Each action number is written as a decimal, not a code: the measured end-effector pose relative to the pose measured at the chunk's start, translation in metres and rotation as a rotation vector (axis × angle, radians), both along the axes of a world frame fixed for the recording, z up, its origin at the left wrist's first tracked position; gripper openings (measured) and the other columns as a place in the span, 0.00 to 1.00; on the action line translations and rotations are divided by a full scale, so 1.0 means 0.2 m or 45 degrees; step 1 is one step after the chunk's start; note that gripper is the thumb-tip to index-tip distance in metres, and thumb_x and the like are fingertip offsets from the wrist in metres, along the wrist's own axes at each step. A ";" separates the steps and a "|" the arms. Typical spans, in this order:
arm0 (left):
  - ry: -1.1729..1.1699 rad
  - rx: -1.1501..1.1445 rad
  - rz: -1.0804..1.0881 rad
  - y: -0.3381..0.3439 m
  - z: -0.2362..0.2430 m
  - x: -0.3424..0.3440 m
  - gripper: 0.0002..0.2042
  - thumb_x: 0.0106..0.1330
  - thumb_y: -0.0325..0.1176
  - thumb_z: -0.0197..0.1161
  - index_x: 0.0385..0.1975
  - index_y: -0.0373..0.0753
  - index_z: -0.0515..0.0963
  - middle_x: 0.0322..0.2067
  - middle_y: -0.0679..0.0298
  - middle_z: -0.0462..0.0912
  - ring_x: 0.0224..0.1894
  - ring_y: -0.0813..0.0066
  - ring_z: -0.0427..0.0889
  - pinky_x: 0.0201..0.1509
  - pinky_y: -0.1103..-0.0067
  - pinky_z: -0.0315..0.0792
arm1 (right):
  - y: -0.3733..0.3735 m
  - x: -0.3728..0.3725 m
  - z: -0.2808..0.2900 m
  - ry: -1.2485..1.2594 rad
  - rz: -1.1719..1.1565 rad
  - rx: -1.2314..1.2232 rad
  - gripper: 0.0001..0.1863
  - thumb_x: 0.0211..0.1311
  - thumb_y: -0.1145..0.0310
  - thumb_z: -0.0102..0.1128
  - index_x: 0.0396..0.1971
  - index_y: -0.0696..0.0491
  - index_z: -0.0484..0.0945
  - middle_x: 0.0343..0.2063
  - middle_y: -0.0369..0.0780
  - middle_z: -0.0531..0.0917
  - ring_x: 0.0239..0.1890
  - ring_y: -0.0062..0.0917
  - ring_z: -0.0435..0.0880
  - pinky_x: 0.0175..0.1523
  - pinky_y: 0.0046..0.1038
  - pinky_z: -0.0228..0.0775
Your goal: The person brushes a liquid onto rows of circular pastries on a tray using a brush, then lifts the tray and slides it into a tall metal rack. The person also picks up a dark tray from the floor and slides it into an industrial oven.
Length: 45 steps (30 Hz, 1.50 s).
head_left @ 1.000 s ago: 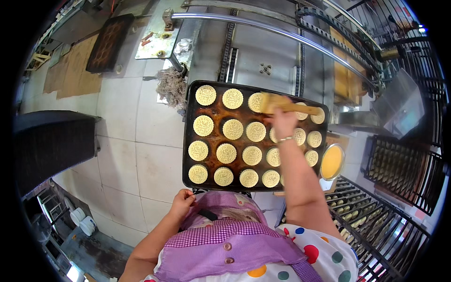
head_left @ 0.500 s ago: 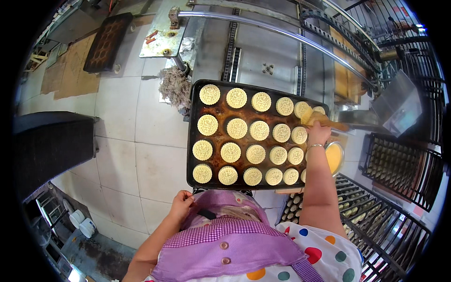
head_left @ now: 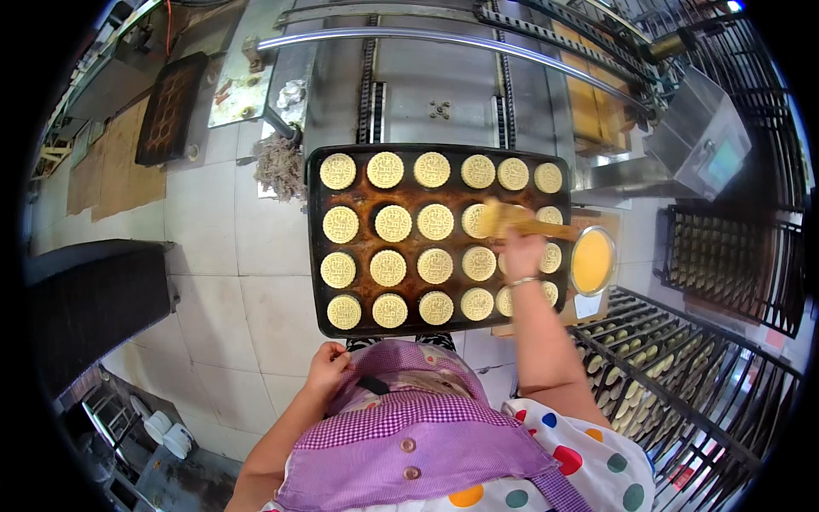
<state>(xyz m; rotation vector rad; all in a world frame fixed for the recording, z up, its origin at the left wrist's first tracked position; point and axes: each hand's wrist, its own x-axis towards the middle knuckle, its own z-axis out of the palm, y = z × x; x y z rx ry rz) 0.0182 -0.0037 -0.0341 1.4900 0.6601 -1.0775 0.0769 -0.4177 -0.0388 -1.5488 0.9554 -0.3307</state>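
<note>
My right hand (head_left: 522, 253) is closed around the wooden handle of a flat pastry brush (head_left: 533, 227). Its pale yellow bristles are over a round cake in the second row from the far side of a dark baking tray (head_left: 363, 196); whether they touch is blurred. Rows of pale embossed mooncakes (head_left: 435, 220) with fluted edges lie on the tray. Right of it stands a round bowl of orange-yellow liquid (head_left: 593, 261). My left hand (head_left: 327, 369) hangs beside the purple apron (head_left: 401, 435), fingers curled together; anything inside them is hidden.
Beyond the tray is a metal machine with chains and a shiny bar (head_left: 409, 35). Racks of filled trays (head_left: 657, 367) stand at the lower right. A metal hopper (head_left: 699, 128) juts in at the right. A dark box-shaped object (head_left: 102, 299) is at the left.
My right hand has drawn the brush left and nearer, from the far right cakes to the second row. The view has shifted, so the tray appears farther left. My left hand stays put.
</note>
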 end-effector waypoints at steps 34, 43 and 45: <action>0.442 -2.044 -0.031 -1.80 1.30 0.18 0.29 0.67 0.63 0.33 0.13 0.45 0.55 0.09 0.74 0.55 0.12 0.78 0.58 0.46 0.57 0.69 | -1.21 -1.00 -0.01 0.064 -0.512 -0.139 0.25 0.60 0.76 0.50 0.60 0.54 0.62 0.47 0.42 0.77 0.41 0.25 0.79 0.31 0.20 0.75; 0.710 -2.476 0.408 -2.12 1.40 -0.20 0.31 0.61 0.67 0.37 0.17 0.42 0.63 0.13 0.71 0.59 0.14 0.78 0.58 0.47 0.65 0.72 | -1.48 -1.43 -0.51 0.594 -0.377 -0.749 0.24 0.54 0.77 0.54 0.54 0.60 0.67 0.44 0.46 0.79 0.39 0.30 0.81 0.40 0.26 0.73; 0.706 -2.400 0.508 -2.12 1.43 -0.24 0.31 0.62 0.66 0.37 0.16 0.42 0.62 0.12 0.71 0.59 0.13 0.78 0.57 0.42 0.69 0.73 | -1.39 -1.32 -0.40 0.622 -0.505 -0.513 0.21 0.56 0.78 0.53 0.52 0.60 0.70 0.43 0.46 0.79 0.40 0.33 0.81 0.45 0.28 0.72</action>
